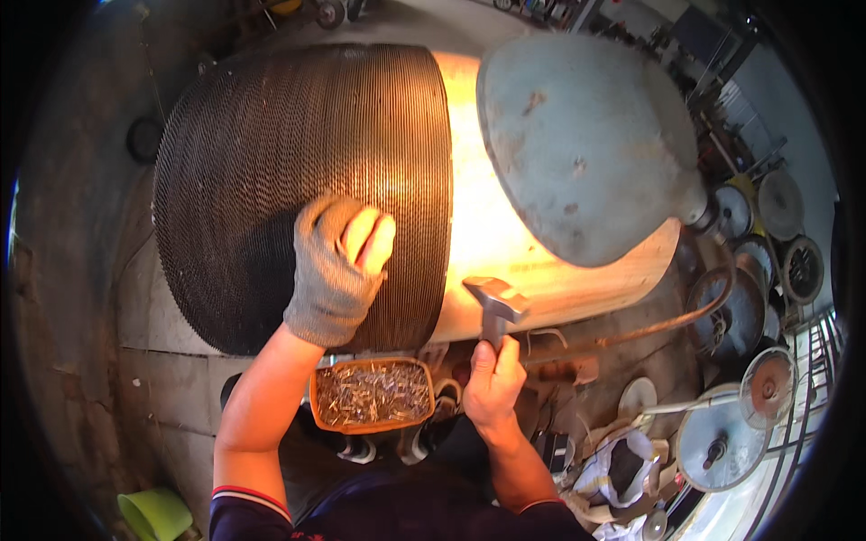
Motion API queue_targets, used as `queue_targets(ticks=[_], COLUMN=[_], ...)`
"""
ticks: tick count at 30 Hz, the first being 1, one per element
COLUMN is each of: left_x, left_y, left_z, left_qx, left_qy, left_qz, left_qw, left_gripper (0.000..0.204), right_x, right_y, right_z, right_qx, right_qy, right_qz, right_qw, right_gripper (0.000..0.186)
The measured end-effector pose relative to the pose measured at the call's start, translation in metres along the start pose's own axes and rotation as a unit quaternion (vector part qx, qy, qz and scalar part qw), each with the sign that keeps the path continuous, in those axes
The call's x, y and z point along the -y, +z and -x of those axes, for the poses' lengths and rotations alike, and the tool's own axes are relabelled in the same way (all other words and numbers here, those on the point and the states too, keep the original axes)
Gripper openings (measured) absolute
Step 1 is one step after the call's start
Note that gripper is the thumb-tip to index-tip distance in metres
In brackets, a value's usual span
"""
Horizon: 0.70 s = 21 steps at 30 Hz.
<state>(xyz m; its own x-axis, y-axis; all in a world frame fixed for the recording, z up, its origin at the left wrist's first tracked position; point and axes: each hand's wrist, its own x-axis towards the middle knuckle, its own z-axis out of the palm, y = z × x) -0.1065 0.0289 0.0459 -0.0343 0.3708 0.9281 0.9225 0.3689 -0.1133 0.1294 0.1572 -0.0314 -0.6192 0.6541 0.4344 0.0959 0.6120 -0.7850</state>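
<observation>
Along the wooden drum (494, 245), dark ridged rows (298, 149) appear complete at left with bare wood outstanding at right; my right grip (494, 388) clasps the hammer (495, 302), my left grip (338, 261) curls over the rows, contents indeterminable.

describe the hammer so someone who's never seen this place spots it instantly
Find the large dark ribbed drum, then the brightly lit pale surface to its right. At that surface's lower edge, the person's bare right hand holds a hammer upright. Its silvery, blocky head sets it apart from the broad, rounded grey cover.
</observation>
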Motion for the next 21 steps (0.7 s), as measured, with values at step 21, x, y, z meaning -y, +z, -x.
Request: queue_targets(ticks=[21], left_x=[-0.082], left_y=[0.007], left_z=[0.016], left_qx=[0.039], left_qy=[-0.082], left_qz=[0.168], left_qw=[0.982], left_gripper=[0.059], right_x=[-0.02], right_y=[-0.01], right_z=[0.023], right_qx=[0.019], right_qy=[0.055], right_qz=[-0.021], right_qw=[0.998], right_gripper=[0.023])
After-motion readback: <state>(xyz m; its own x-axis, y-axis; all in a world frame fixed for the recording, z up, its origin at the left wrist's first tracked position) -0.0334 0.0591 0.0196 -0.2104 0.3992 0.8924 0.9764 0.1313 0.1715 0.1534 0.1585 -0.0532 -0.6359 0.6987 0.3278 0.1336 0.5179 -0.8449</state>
